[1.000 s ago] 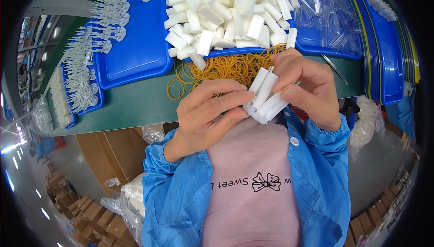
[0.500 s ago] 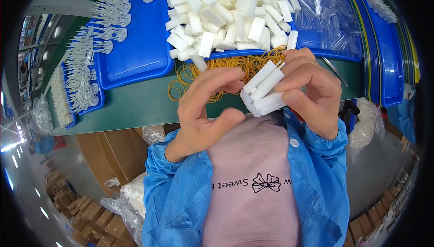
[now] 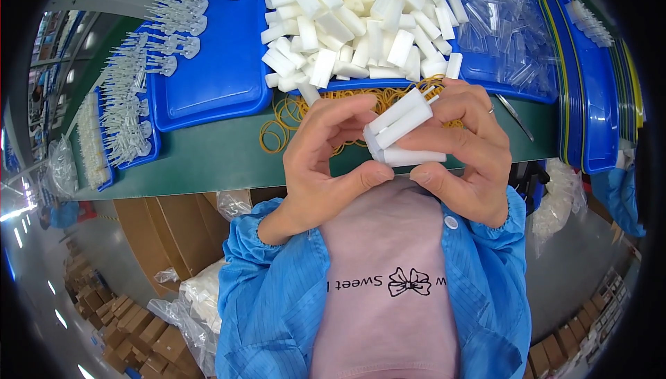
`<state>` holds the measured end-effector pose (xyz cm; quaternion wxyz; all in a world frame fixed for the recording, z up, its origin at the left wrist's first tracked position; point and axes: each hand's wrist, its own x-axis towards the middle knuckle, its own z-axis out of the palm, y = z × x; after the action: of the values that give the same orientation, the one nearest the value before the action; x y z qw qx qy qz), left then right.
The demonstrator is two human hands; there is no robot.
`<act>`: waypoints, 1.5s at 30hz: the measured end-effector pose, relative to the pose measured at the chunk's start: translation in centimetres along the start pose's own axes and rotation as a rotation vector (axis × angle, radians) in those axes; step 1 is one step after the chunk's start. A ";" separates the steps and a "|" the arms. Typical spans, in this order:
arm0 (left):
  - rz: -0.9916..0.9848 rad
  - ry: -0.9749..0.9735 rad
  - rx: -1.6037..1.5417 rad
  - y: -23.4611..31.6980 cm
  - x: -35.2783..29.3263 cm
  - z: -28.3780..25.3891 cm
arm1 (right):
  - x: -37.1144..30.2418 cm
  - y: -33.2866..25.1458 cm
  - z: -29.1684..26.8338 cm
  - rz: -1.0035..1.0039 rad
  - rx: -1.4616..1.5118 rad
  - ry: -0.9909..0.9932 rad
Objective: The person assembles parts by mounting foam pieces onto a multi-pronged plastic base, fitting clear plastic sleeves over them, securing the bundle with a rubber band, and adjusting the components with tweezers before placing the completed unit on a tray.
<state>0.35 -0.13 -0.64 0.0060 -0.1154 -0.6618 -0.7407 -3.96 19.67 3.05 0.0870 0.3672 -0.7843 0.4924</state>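
Note:
Between my hands, above the table's near edge, is a white piece with a round base and several white foam blocks (image 3: 406, 124) standing out from it. A thin pin tip shows at the far end of the blocks. My left hand (image 3: 322, 153) has curled fingers and thumb at the base end. My right hand (image 3: 472, 143) holds the piece from the other side, its index finger against the blocks and its thumb below, near one lower block. Behind the hands lies a heap of yellow-brown rubber bands (image 3: 284, 124), partly hidden by them.
Loose white foam blocks (image 3: 326, 67) are heaped at the back middle. A blue tray (image 3: 208, 95) stands left of them, near clear-white pronged pieces (image 3: 125, 129). Clear plastic parts (image 3: 499, 25) fill a tray at back right. Tweezers (image 3: 515, 117) and stacked blue trays (image 3: 596, 150) are at right.
My left hand has moved right and closed in on the base of the piece. The piece has tilted flatter, and my right thumb has dropped lower.

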 end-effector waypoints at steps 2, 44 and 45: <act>0.018 -0.036 0.055 0.3 0.4 0.0 | 0.0 0.0 -0.3 -0.020 -0.025 -0.015; -0.211 0.143 -0.373 0.5 -0.9 -0.2 | -0.6 11.4 -5.6 0.141 -0.891 0.180; -0.212 0.170 -0.381 0.8 -0.9 0.0 | -0.8 11.4 -5.8 0.147 -0.823 0.233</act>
<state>1.31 -0.37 0.03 -0.0381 0.0183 -0.5156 -0.8558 -12.21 27.71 -2.51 0.2789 0.1872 -0.9242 0.1815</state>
